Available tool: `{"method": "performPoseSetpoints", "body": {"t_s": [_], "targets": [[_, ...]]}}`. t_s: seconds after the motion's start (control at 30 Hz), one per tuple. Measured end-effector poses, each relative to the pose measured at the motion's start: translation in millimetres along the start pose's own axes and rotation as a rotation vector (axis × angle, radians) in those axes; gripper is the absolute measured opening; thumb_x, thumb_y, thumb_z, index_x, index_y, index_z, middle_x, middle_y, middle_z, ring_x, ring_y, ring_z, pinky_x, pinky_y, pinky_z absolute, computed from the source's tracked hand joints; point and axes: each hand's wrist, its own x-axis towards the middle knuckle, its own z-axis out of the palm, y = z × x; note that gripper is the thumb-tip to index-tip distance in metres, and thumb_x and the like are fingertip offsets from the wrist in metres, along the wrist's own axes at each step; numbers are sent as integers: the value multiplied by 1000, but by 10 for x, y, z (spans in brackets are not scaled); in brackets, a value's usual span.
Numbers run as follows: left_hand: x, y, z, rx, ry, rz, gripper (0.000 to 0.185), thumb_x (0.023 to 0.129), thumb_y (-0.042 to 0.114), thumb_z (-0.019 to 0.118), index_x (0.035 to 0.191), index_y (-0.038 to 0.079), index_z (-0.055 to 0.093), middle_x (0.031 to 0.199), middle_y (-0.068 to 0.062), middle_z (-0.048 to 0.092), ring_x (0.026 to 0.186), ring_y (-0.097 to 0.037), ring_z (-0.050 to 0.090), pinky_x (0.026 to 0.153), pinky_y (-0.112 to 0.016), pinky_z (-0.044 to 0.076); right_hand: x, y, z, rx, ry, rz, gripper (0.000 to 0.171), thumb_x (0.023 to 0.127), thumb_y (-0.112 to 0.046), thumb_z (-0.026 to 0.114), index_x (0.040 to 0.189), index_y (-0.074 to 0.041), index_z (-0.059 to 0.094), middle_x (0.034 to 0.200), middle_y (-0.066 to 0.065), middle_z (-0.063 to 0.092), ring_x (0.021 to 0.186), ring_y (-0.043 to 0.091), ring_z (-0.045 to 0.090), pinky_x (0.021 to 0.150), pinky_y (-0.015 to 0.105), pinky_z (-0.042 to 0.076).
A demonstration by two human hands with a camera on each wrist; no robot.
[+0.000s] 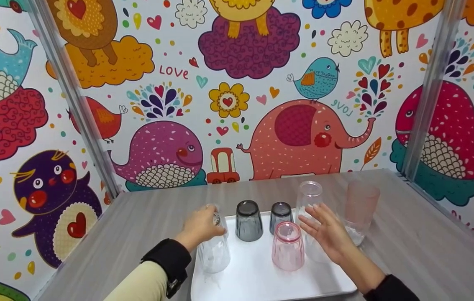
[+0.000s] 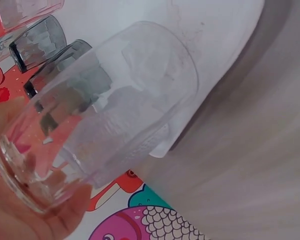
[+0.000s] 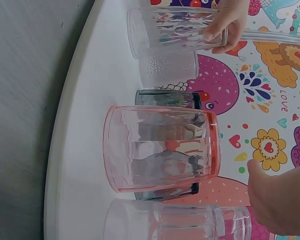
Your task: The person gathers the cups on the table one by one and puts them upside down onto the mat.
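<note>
My left hand [image 1: 199,228] grips the base of a clear glass [image 1: 213,253], held mouth-down over the left side of the white tray [image 1: 253,280]. In the left wrist view my fingers [image 2: 20,215] wrap the glass [image 2: 115,110], which is tilted above the tray [image 2: 215,30]. My right hand [image 1: 324,232] hovers open with spread fingers, just right of an upside-down pink glass [image 1: 288,246] and in front of a tall clear glass [image 1: 308,196]. The right wrist view shows the pink glass [image 3: 160,147] standing on the tray [image 3: 85,100].
Two upside-down grey glasses [image 1: 248,220] [image 1: 280,215] stand at the tray's back. A second clear dotted glass [image 3: 167,70] stands beside the held one. A tall pink tumbler [image 1: 361,205] stands off the tray at the right. Patterned walls enclose the grey table [image 1: 421,251].
</note>
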Motion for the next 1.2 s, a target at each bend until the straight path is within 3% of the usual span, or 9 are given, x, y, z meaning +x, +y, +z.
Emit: {"method": "performPoseSetpoints", "body": {"t_s": [0.17,0.3,0.57,0.67,0.73,0.9,0.97,1.07,1.2], "targets": [[-36,3,75,20,24,-12,57,65,34,67,111,9,43,109,-11,44,92,-27,42,77,-43,39,-25,-38,-12,-28,10,-9,69,87,-22,41,132,-7,-10,133,20,17,115,35,31,90,38,32],[-47,18,173,30,57,-16,61,65,34,67,112,7,41,109,-12,43,90,-26,41,76,-41,40,-38,-186,-145,-38,81,-72,59,87,-19,41,132,-10,3,125,12,34,107,25,45,88,34,35],[-58,-24,200,19,96,17,57,64,33,68,109,6,43,104,-13,45,86,-27,42,70,-40,41,223,-698,-984,32,222,-380,52,76,-16,59,119,-14,29,98,2,55,86,15,56,73,25,46],[-44,-49,148,2,95,54,60,66,35,66,111,5,42,107,-14,44,89,-29,42,72,-41,40,265,-851,-1226,-120,244,-355,58,76,-18,59,123,-12,25,99,0,51,84,10,55,70,21,46],[-41,-51,103,-21,105,72,64,67,38,65,115,5,41,112,-15,43,94,-30,41,77,-43,38,238,-910,-1289,-351,237,-275,67,77,-25,58,128,-10,17,103,-2,46,86,5,52,74,19,44],[-101,13,-14,-58,258,180,65,69,39,62,120,5,38,118,-12,41,105,-28,38,86,-44,32,272,-775,-1505,-826,102,-177,73,82,-35,48,132,-8,2,127,16,24,110,22,33,91,46,28],[-166,52,-46,-85,355,258,59,71,33,62,118,6,40,117,-10,42,106,-25,38,87,-42,32,353,-644,-1671,-909,58,-162,74,82,-35,47,133,-12,-1,131,20,15,114,31,25,87,57,23],[-295,86,-65,-155,470,399,48,73,22,61,115,8,43,116,-6,45,107,-19,40,89,-36,33,523,-430,-1988,-949,14,-143,77,79,-41,49,133,-20,-2,133,18,13,116,36,22,84,59,24],[-472,64,-20,-263,511,560,40,75,11,58,113,9,46,113,1,47,105,-13,42,87,-29,36,675,-193,-2321,-929,4,-118,84,72,-51,53,132,-28,-1,133,16,15,116,37,21,84,58,26]]}}
